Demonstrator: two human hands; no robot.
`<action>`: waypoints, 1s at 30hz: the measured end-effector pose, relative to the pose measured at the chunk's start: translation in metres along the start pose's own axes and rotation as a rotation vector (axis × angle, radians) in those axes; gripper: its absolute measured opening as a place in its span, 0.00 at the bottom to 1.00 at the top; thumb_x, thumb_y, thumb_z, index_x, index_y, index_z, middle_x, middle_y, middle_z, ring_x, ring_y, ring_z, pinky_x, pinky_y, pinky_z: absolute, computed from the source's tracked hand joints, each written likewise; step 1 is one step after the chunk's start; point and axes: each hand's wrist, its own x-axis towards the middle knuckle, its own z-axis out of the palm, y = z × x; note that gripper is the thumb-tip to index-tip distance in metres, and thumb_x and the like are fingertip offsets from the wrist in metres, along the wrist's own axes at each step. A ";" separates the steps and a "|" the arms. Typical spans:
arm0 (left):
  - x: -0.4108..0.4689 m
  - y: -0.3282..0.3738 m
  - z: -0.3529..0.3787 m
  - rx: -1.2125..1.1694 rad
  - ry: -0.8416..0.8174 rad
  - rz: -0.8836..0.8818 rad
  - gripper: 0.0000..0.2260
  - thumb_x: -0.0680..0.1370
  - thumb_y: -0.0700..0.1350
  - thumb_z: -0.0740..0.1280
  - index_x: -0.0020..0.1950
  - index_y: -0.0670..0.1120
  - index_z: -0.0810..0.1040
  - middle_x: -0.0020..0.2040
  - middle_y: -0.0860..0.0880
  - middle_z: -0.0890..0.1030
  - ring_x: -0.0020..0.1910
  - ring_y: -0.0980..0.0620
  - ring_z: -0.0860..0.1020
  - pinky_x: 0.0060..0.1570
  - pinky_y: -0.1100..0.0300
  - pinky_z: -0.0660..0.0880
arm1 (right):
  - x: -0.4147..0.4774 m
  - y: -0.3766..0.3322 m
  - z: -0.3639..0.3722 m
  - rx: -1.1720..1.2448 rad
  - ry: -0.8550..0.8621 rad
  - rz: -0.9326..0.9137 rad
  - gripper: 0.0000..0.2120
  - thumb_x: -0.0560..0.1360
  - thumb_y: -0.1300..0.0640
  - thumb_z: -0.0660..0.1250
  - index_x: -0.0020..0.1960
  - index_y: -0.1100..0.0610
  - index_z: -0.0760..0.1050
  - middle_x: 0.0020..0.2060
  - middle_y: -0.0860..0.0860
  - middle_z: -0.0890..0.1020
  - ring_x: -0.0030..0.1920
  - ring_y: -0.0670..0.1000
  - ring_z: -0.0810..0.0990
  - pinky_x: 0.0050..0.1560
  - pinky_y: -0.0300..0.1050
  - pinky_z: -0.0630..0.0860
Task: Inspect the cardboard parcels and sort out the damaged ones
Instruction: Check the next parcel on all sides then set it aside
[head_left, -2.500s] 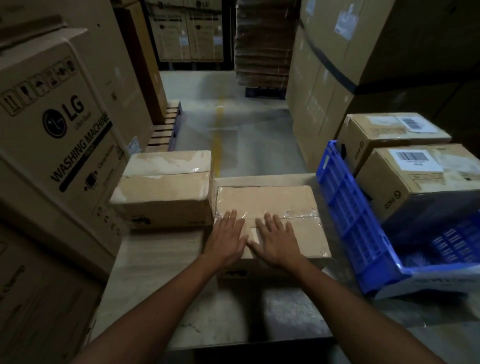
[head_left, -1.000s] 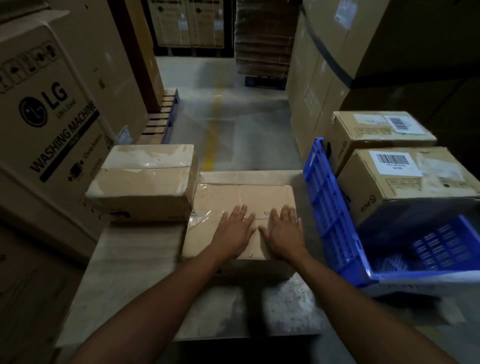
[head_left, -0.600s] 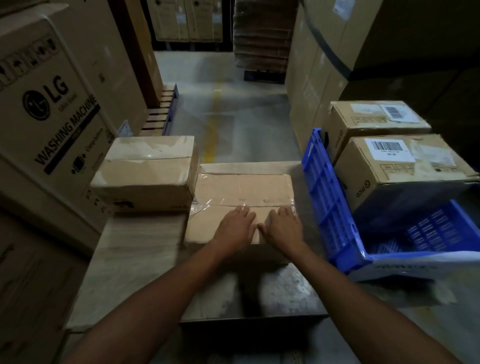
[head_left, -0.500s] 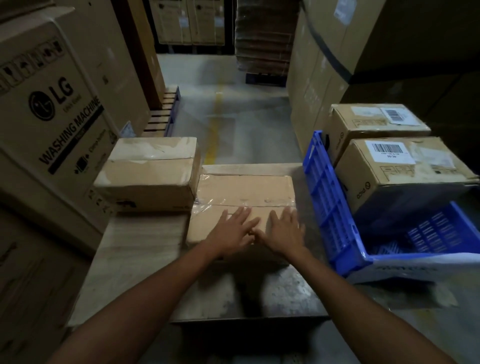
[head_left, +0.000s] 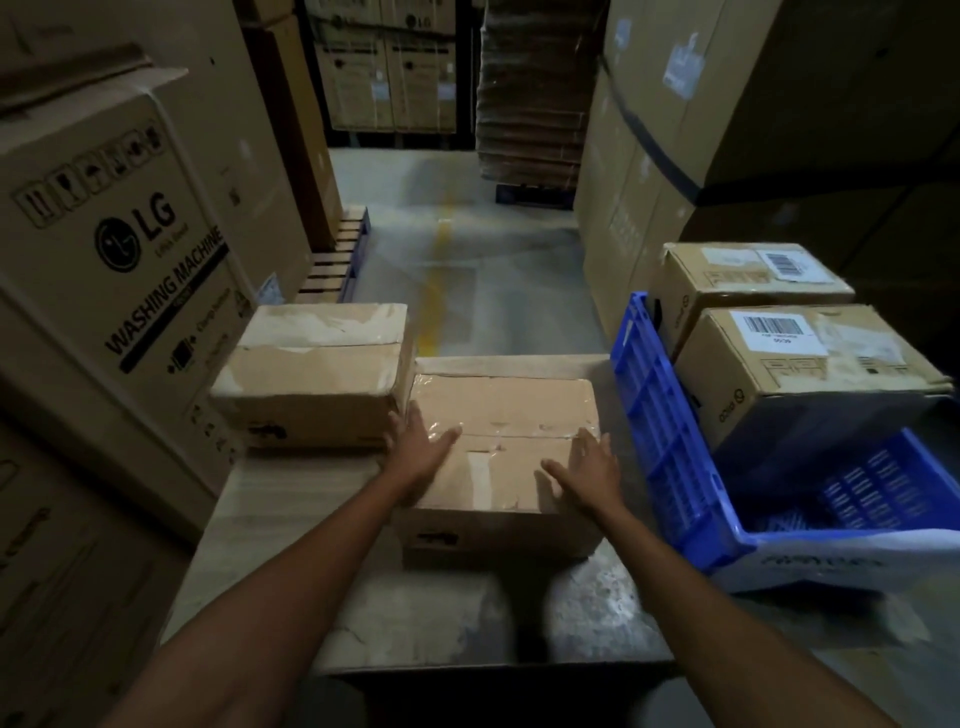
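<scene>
Warehouse cartons (head_left: 649, 156) tower along both sides of a concrete aisle (head_left: 467, 270), with a washing-machine carton (head_left: 130, 249) at near left. A pale table (head_left: 280, 509) bears two parcels, and a blue crate (head_left: 670, 457) stands at its right. The nearer parcel (head_left: 504, 410) sits mid-table, its long axis and taped seam running left-right. The left hand (head_left: 418, 457) and right hand (head_left: 589, 467) lie straight-fingered on its left and right top edges, gripping nothing.

Brown parcel (head_left: 504, 415), blue lattice-sided crate (head_left: 670, 452), white barcode label (head_left: 776, 330).
</scene>
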 end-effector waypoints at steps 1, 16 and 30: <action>0.007 0.001 -0.002 -0.256 0.008 -0.060 0.51 0.66 0.72 0.68 0.81 0.57 0.45 0.82 0.45 0.47 0.79 0.39 0.54 0.74 0.35 0.59 | 0.004 -0.003 -0.003 0.124 0.022 0.026 0.39 0.76 0.47 0.73 0.80 0.57 0.58 0.79 0.60 0.58 0.78 0.63 0.59 0.74 0.58 0.62; -0.016 0.031 -0.054 -0.898 0.101 0.013 0.26 0.83 0.62 0.52 0.65 0.44 0.76 0.56 0.43 0.81 0.50 0.48 0.80 0.37 0.57 0.75 | 0.005 -0.034 -0.033 0.481 0.425 0.149 0.28 0.76 0.39 0.69 0.67 0.53 0.67 0.61 0.55 0.70 0.58 0.57 0.75 0.55 0.54 0.74; -0.055 -0.001 -0.038 -0.205 0.486 0.333 0.11 0.81 0.41 0.64 0.62 0.41 0.74 0.58 0.44 0.73 0.52 0.49 0.74 0.51 0.57 0.71 | -0.042 -0.021 0.002 0.208 0.577 0.034 0.35 0.73 0.61 0.72 0.75 0.57 0.61 0.70 0.59 0.67 0.68 0.60 0.70 0.67 0.59 0.71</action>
